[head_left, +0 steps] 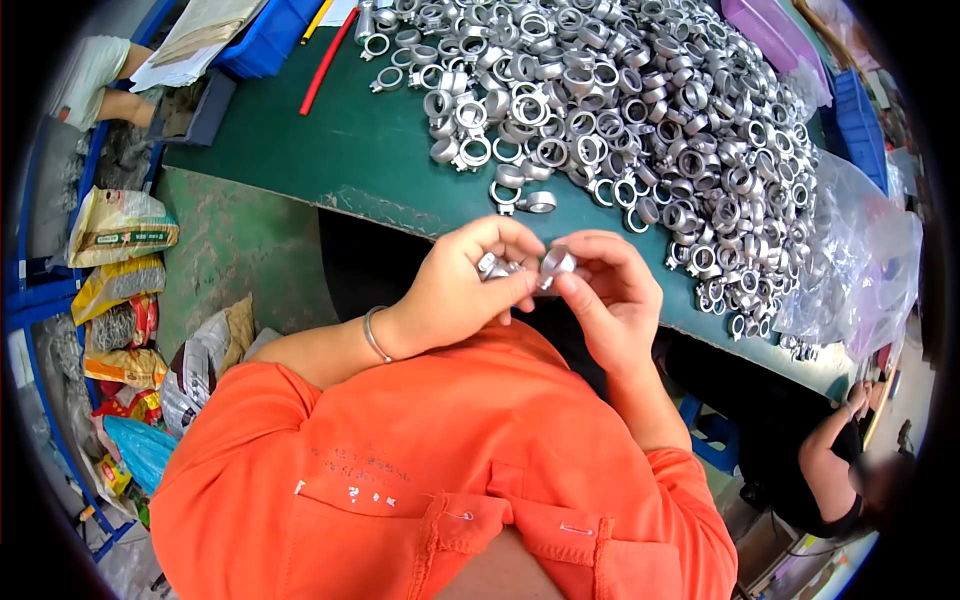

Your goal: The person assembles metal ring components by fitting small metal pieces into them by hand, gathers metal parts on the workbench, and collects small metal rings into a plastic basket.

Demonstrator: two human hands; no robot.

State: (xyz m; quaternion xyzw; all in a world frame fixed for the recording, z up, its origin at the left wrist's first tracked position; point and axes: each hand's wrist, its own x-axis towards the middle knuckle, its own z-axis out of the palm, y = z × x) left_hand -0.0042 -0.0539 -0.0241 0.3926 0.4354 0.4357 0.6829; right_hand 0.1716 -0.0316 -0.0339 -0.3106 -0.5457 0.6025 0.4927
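Observation:
Just off the near edge of the green table [290,150], my two hands meet in front of my chest. My left hand [465,280] has its fingers curled round a small metal part [493,266]. My right hand [615,295] pinches a silver metal ring [557,262] between thumb and fingers, with the ring close to my left fingertips. A large heap of similar silver rings [600,110] lies on the table beyond my hands. Two loose rings [540,202] are at the heap's near edge.
A red stick [328,62], a blue bin [270,40] and a pink bin [775,35] are on the table. Clear plastic bags [850,250] hang at the right. A co-worker [830,460] sits lower right; another person's arm [125,105] shows upper left. Sacks [125,225] stand left.

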